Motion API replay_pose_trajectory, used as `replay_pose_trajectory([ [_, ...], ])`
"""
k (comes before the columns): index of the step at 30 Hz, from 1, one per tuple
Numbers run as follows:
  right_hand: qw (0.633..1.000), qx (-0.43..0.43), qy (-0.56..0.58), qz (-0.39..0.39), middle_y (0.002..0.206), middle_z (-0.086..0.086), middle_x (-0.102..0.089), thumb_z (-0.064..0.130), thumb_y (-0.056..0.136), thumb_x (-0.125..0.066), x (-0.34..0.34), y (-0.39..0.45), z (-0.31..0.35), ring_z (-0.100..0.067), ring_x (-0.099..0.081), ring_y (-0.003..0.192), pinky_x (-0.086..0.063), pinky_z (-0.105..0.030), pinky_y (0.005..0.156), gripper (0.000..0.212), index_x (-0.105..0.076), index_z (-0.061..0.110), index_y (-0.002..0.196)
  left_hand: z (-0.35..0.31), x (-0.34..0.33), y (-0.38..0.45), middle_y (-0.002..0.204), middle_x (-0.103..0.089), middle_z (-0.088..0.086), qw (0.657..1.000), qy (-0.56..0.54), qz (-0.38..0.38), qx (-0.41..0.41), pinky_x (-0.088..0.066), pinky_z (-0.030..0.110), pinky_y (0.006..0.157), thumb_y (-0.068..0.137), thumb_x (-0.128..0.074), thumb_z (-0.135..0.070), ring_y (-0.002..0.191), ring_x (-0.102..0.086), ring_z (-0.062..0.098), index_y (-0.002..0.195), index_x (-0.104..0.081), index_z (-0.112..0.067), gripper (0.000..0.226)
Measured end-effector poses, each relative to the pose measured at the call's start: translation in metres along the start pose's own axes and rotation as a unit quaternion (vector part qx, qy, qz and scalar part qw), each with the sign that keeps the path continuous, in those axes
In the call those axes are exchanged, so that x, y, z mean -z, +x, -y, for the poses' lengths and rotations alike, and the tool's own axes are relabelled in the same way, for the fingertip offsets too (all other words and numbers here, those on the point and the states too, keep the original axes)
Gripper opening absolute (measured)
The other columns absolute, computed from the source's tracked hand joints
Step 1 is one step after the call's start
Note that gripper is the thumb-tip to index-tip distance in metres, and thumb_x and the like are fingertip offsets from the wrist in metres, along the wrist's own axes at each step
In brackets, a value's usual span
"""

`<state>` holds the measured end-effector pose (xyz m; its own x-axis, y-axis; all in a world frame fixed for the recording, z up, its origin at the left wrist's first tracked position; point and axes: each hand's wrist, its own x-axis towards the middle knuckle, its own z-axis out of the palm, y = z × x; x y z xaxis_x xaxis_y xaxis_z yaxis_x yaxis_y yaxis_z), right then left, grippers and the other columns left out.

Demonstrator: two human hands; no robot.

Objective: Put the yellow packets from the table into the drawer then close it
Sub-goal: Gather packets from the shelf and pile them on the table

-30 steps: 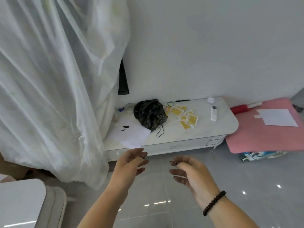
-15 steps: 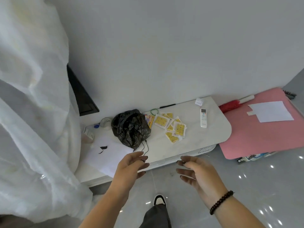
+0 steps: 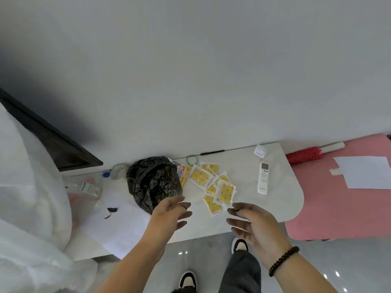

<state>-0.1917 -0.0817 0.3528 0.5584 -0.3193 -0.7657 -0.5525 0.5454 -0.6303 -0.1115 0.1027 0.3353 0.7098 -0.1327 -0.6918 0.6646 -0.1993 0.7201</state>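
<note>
Yellow packets (image 3: 213, 187) just beyond both empty grips

No print is legible on the yellow packets (image 3: 213, 187) or the remote (image 3: 263, 178).

I see my left hand (image 3: 169, 216) and right hand (image 3: 254, 227) held loosely spread, empty, above the white table (image 3: 275, 208). Yellow packets (image 3: 213, 187) lie scattered just beyond my fingertips, a black bag (image 3: 152, 182) beyond my left hand, a remote (image 3: 263, 178) beyond my right.
</note>
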Motion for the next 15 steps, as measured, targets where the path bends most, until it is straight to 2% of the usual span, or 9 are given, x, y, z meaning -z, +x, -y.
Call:
replay_pose_trajectory([
  [4,0.998,-0.017,-0.055,0.016,0.086,-0.01,-0.071,-0.002,0.091,-0.051,0.019,0.049,0.039,-0.026,-0.067,0.074,-0.051,-0.032,0.065,0.015,-0.065,0.004,0.094,-0.011,-0.035,0.031,0.103,-0.071,0.002,0.998,-0.04,-0.05,0.016,-0.051,0.031,0.075,0.092,-0.052,-0.003,0.093,-0.071,0.019,0.111,-0.062,-0.014,0.024],
  [10,0.99,-0.034,-0.138,0.019,0.092,-0.012,-0.069,-0.001,0.091,-0.051,0.044,0.123,0.08,-0.026,-0.065,0.078,-0.051,-0.031,0.066,0.015,-0.064,0.005,0.094,-0.005,-0.071,0.078,0.101,-0.069,0.003,0.984,-0.106,-0.141,0.027,-0.052,0.034,0.083,0.093,-0.052,-0.004,0.096,-0.069,0.021,0.115,-0.059,-0.012,0.025],
  [12,0.987,-0.045,-0.153,0.015,0.09,-0.012,-0.068,0.0,0.09,-0.051,0.048,0.146,0.084,-0.027,-0.065,0.08,-0.052,-0.032,0.068,0.014,-0.064,0.007,0.09,0.002,-0.08,0.093,0.102,-0.069,0.002,0.982,-0.103,-0.152,0.035,-0.052,0.035,0.085,0.094,-0.051,-0.004,0.095,-0.068,0.02,0.116,-0.058,-0.012,0.025],
  [15,0.986,-0.063,-0.154,0.011,0.089,-0.012,-0.068,0.0,0.09,-0.052,0.049,0.178,0.078,-0.028,-0.065,0.08,-0.052,-0.032,0.068,0.013,-0.064,0.007,0.09,0.018,-0.093,0.118,0.103,-0.069,0.0,0.984,-0.084,-0.144,0.056,-0.052,0.031,0.08,0.094,-0.05,-0.005,0.093,-0.068,0.017,0.113,-0.057,-0.016,0.023],
])
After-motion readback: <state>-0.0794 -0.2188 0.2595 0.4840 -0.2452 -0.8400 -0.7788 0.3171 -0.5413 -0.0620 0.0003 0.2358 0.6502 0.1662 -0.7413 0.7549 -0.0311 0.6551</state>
